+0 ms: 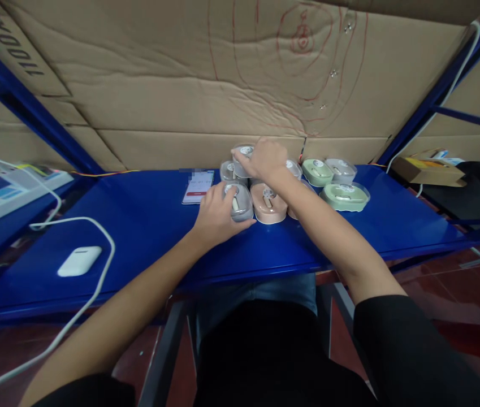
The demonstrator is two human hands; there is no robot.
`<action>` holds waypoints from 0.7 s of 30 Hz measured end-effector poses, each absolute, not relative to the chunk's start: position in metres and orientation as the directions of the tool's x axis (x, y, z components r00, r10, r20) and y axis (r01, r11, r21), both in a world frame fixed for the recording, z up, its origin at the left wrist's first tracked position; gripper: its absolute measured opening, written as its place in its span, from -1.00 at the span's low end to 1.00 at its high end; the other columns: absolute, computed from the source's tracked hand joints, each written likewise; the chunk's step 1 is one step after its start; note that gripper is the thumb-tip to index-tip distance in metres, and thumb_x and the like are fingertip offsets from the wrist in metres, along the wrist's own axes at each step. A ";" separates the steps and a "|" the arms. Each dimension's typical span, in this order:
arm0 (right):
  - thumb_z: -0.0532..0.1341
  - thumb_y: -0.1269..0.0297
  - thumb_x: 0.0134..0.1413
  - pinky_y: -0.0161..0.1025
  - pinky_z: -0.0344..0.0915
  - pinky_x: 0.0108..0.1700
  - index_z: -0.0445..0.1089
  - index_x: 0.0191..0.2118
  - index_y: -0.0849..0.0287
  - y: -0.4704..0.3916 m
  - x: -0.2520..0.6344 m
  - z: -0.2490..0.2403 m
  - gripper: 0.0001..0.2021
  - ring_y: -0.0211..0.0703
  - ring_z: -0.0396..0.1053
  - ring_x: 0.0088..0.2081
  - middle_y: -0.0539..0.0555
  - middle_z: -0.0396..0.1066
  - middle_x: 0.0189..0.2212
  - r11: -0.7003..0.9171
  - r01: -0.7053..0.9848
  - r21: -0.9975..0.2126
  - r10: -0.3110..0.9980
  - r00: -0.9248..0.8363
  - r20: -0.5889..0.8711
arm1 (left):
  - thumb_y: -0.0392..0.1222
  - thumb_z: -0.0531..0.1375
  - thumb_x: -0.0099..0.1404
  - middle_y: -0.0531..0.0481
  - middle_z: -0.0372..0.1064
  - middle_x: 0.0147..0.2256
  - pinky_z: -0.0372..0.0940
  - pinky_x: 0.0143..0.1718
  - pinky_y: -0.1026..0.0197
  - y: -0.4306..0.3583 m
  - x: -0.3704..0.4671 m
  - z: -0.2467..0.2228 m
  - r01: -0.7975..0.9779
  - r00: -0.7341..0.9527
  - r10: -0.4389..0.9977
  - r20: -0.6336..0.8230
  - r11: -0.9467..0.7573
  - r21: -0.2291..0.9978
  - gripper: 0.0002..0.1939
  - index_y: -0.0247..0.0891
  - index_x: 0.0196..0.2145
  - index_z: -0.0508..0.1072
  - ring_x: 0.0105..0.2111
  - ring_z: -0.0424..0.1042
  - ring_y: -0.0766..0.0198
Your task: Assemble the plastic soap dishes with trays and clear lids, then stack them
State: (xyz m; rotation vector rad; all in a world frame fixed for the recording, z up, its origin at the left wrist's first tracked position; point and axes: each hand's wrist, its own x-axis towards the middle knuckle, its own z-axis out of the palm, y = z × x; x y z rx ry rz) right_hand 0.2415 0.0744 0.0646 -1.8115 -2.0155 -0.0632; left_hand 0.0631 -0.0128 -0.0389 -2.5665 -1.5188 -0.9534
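The light is soft and rather dim, and its direction I cannot tell. Near the left hand point(218, 212) and the right hand point(267, 158), small glares lie on the clear lids point(345, 195). Left of the hands, the phone point(199, 189) looks washed out, with a pixelated patch above. Below them it is darker. Toward the outer edges, shapes become stretched and blurred.

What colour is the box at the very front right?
Pale green box, under a clear lid; the head view shows it.
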 end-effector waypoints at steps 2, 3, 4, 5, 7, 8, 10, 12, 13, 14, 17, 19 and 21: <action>0.23 -0.46 0.39 0.42 0.41 0.36 0.51 0.33 0.36 0.052 0.262 0.060 -0.11 0.65 0.49 0.34 0.57 0.60 0.18 0.214 0.940 -0.265 0.919 -0.101 0.382 | 0.11 0.59 0.19 -0.51 0.22 0.48 0.23 0.43 -0.58 -0.016 0.066 -0.039 0.818 0.347 0.814 0.465 -0.506 0.275 -0.07 -0.21 0.38 0.36 0.47 0.21 -0.63; 0.29 -0.43 0.35 0.40 0.40 0.37 0.53 0.31 0.31 0.041 0.273 0.058 -0.16 0.62 0.50 0.32 0.52 0.61 0.15 0.242 0.937 -0.250 0.921 -0.141 0.364 | 0.09 0.58 0.20 -0.49 0.21 0.50 0.21 0.43 -0.60 -0.016 0.068 -0.039 0.823 0.351 0.820 0.452 -0.501 0.269 -0.07 -0.19 0.39 0.36 0.48 0.18 -0.65; 0.36 -0.40 0.30 0.40 0.39 0.38 0.54 0.29 0.26 0.031 0.284 0.056 -0.19 0.60 0.51 0.31 0.48 0.62 0.15 0.282 0.934 -0.221 0.925 -0.203 0.322 | 0.07 0.58 0.20 -0.47 0.21 0.50 0.20 0.43 -0.62 -0.016 0.068 -0.039 0.827 0.353 0.824 0.444 -0.497 0.264 -0.07 -0.17 0.41 0.35 0.49 0.16 -0.66; 0.43 -0.38 0.22 0.40 0.39 0.38 0.54 0.28 0.23 0.022 0.294 0.053 -0.19 0.60 0.49 0.32 0.45 0.60 0.18 0.341 0.922 -0.184 0.920 -0.288 0.265 | 0.06 0.59 0.19 -0.46 0.22 0.51 0.20 0.43 -0.62 -0.016 0.069 -0.039 0.830 0.354 0.827 0.438 -0.493 0.260 -0.06 -0.16 0.41 0.35 0.50 0.15 -0.66; 0.55 -0.28 0.06 0.37 0.40 0.39 0.52 0.29 0.18 0.013 0.311 0.049 -0.17 0.56 0.45 0.35 0.39 0.55 0.26 0.492 0.858 -0.144 0.870 -0.478 0.124 | 0.06 0.60 0.16 -0.46 0.20 0.51 0.20 0.44 -0.61 -0.014 0.069 -0.037 0.838 0.348 0.835 0.427 -0.481 0.257 -0.01 -0.17 0.43 0.33 0.50 0.15 -0.66; 0.60 -0.22 -0.02 0.34 0.40 0.39 0.50 0.30 0.17 0.012 0.318 0.046 -0.14 0.54 0.43 0.37 0.36 0.52 0.29 0.558 0.817 -0.145 0.829 -0.555 0.063 | 0.08 0.61 0.15 -0.49 0.19 0.51 0.21 0.45 -0.59 -0.013 0.068 -0.036 0.842 0.342 0.841 0.419 -0.473 0.260 0.02 -0.19 0.44 0.32 0.51 0.16 -0.65; 0.66 -0.10 -0.16 0.30 0.42 0.39 0.46 0.35 0.15 0.015 0.325 0.042 -0.04 0.51 0.39 0.40 0.32 0.48 0.33 0.619 0.765 -0.177 0.777 -0.630 -0.006 | 0.12 0.62 0.13 -0.53 0.17 0.51 0.23 0.46 -0.55 -0.010 0.067 -0.035 0.845 0.334 0.855 0.397 -0.458 0.275 0.06 -0.24 0.44 0.30 0.49 0.19 -0.64; 0.70 -0.05 -0.28 0.31 0.41 0.40 0.38 0.43 0.15 0.020 0.328 0.039 0.11 0.52 0.37 0.42 0.33 0.43 0.38 0.616 0.762 -0.200 0.776 -0.631 -0.015 | 0.16 0.62 0.13 -0.53 0.19 0.49 0.25 0.46 -0.53 -0.007 0.065 -0.034 0.843 0.330 0.865 0.377 -0.450 0.295 0.06 -0.24 0.43 0.31 0.47 0.23 -0.62; 0.71 -0.03 -0.33 0.32 0.41 0.40 0.34 0.47 0.15 0.023 0.327 0.037 0.18 0.54 0.36 0.43 0.34 0.40 0.40 0.610 0.767 -0.201 0.781 -0.624 -0.010 | 0.17 0.61 0.13 -0.51 0.20 0.48 0.25 0.46 -0.53 -0.005 0.063 -0.034 0.839 0.329 0.867 0.375 -0.451 0.305 0.05 -0.22 0.42 0.32 0.46 0.26 -0.60; 0.72 -0.02 -0.37 0.33 0.41 0.40 0.31 0.50 0.14 0.024 0.327 0.036 0.23 0.54 0.35 0.44 0.35 0.38 0.43 0.607 0.770 -0.200 0.785 -0.620 -0.007 | 0.17 0.61 0.12 -0.49 0.22 0.47 0.26 0.46 -0.53 -0.004 0.062 -0.034 0.833 0.328 0.865 0.379 -0.454 0.315 0.04 -0.19 0.41 0.33 0.45 0.28 -0.59; 0.72 0.00 -0.41 0.35 0.38 0.42 0.27 0.53 0.17 0.022 0.325 0.031 0.30 0.58 0.31 0.46 0.39 0.34 0.46 0.608 0.774 -0.174 0.784 -0.620 -0.017 | 0.19 0.62 0.08 -0.44 0.25 0.44 0.27 0.45 -0.55 -0.002 0.056 -0.034 0.814 0.332 0.855 0.398 -0.473 0.337 0.03 -0.14 0.38 0.36 0.42 0.31 -0.57; 0.73 -0.03 -0.46 0.39 0.37 0.43 0.25 0.56 0.17 0.018 0.325 0.026 0.37 0.64 0.29 0.47 0.41 0.31 0.48 0.608 0.775 -0.171 0.783 -0.622 -0.032 | 0.21 0.62 0.03 -0.42 0.25 0.43 0.28 0.45 -0.54 -0.004 0.052 -0.033 0.798 0.353 0.847 0.397 -0.494 0.344 0.03 -0.11 0.36 0.39 0.42 0.31 -0.57; 0.74 -0.04 -0.51 0.41 0.39 0.41 0.19 0.60 0.12 0.013 0.325 0.021 0.45 0.69 0.26 0.50 0.42 0.26 0.52 0.612 0.763 -0.207 0.772 -0.634 -0.053 | 0.23 0.62 0.00 -0.39 0.25 0.42 0.30 0.45 -0.53 -0.007 0.048 -0.030 0.778 0.382 0.841 0.382 -0.516 0.358 0.04 -0.08 0.36 0.39 0.41 0.33 -0.55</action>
